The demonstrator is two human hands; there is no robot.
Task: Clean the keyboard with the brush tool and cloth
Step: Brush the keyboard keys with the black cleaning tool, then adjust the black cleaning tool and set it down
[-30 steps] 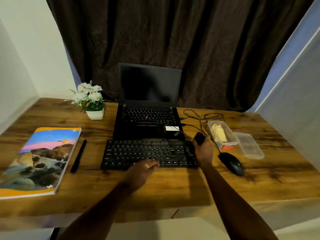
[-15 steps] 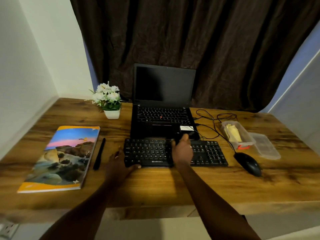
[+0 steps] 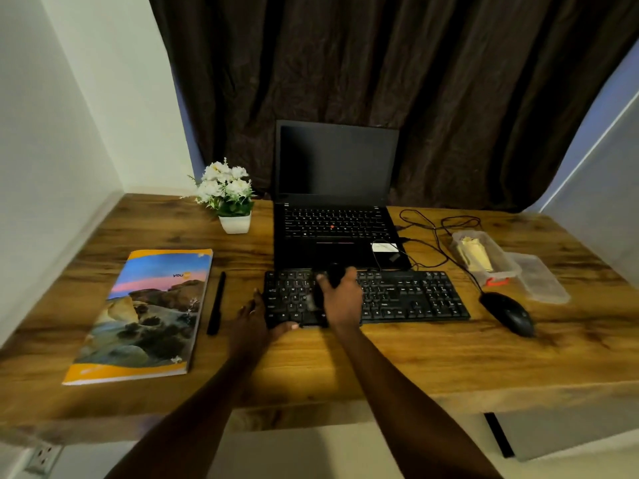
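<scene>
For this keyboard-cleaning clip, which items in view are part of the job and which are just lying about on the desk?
Part of the job:
keyboard
brush, dark, gripped in the right hand
left hand, steadying the keyboard's left end

Lying about:
laptop
mouse
book
pen
flower pot
open plastic box and its lid

No cloth clearly identifiable.

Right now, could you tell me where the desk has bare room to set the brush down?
Bare wood runs along the front edge of the desk, below the keyboard and mouse. Another patch lies between the flower pot and the notebook. It is crowded right of the laptop: cables and the plastic container.
</scene>
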